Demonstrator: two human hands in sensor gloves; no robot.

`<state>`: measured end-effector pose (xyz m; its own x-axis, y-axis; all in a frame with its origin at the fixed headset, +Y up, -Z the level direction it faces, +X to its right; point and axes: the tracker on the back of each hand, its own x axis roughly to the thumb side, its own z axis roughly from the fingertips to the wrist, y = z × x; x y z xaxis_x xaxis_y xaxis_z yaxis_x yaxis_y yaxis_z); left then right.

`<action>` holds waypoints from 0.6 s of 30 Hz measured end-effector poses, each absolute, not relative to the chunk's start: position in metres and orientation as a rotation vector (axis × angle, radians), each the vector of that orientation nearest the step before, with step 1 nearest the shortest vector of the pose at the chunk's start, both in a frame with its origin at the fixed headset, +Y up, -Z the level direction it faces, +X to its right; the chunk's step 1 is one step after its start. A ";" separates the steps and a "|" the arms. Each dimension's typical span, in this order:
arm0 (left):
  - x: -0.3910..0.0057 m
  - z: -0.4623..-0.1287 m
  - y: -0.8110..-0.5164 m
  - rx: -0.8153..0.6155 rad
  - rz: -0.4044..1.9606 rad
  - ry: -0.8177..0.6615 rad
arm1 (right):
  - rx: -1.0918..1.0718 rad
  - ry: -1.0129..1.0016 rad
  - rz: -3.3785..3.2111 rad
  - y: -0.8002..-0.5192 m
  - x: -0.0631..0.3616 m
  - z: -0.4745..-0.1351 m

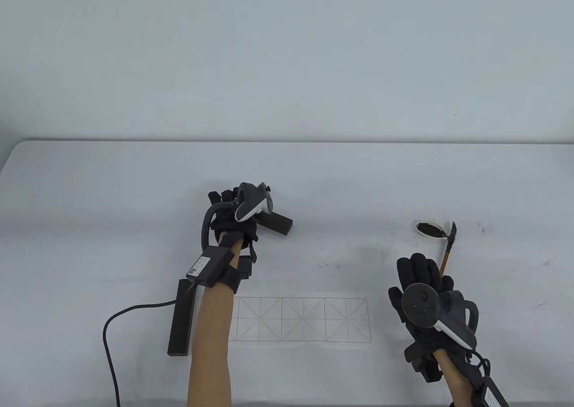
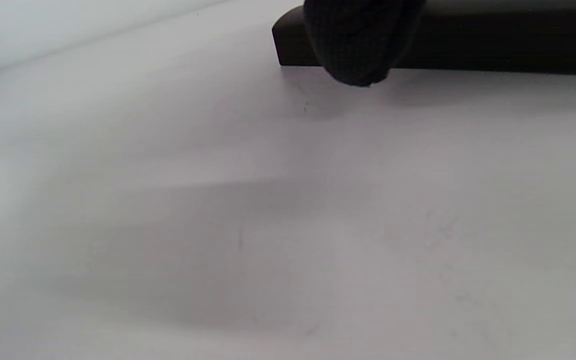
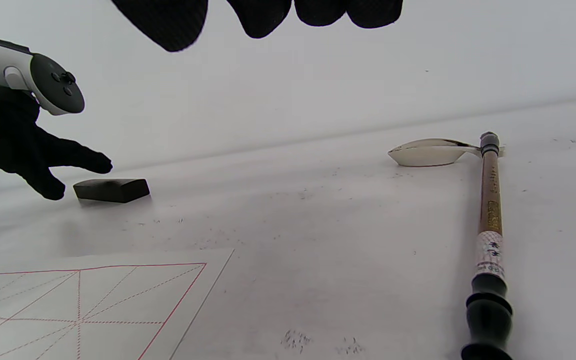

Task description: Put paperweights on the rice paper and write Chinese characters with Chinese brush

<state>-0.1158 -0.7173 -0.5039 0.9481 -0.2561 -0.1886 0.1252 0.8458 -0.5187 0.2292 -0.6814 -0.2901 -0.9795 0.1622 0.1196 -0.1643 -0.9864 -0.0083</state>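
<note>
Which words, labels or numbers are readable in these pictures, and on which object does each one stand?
None can be read with certainty.
Brush: a white band with dark Chinese characters and gold marks on the handle, too small to read.
Left wrist box: a white label with a code square, too blurred.
Right wrist box: a white label, too blurred.

Table view looks down; both low wrist views share its paperweight (image 1: 274,222).

1. The white rice paper sheet (image 1: 302,319) carried a red grid with dashed diagonals.
2. Both rectangular block paperweights (image 1: 181,317) were black.
3. The brush's bamboo shaft (image 3: 490,200) was brown, its end black.
</note>
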 end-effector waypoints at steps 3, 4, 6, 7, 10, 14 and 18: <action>-0.113 -0.507 -0.725 -0.539 -0.199 0.255 | 0.186 -0.020 2.973 -0.682 0.228 -0.291; -0.112 -0.508 -0.726 -0.546 -0.189 0.251 | 0.192 -0.016 2.973 -0.683 0.228 -0.291; -0.109 -0.509 -0.727 -0.548 -0.173 0.247 | 0.203 -0.003 2.979 -0.684 0.226 -0.291; -0.108 -0.510 -0.727 -0.550 -0.169 0.242 | 0.205 -0.001 2.982 -0.684 0.225 -0.291; -0.104 -0.512 -0.730 -0.572 -0.170 0.250 | 0.214 0.002 2.985 -0.685 0.224 -0.291; -0.104 -0.514 -0.730 -0.561 -0.149 0.262 | 0.218 0.001 2.981 -0.685 0.224 -0.291; -0.103 -0.512 -0.730 -0.542 -0.136 0.270 | 0.223 0.006 2.985 -0.686 0.223 -0.291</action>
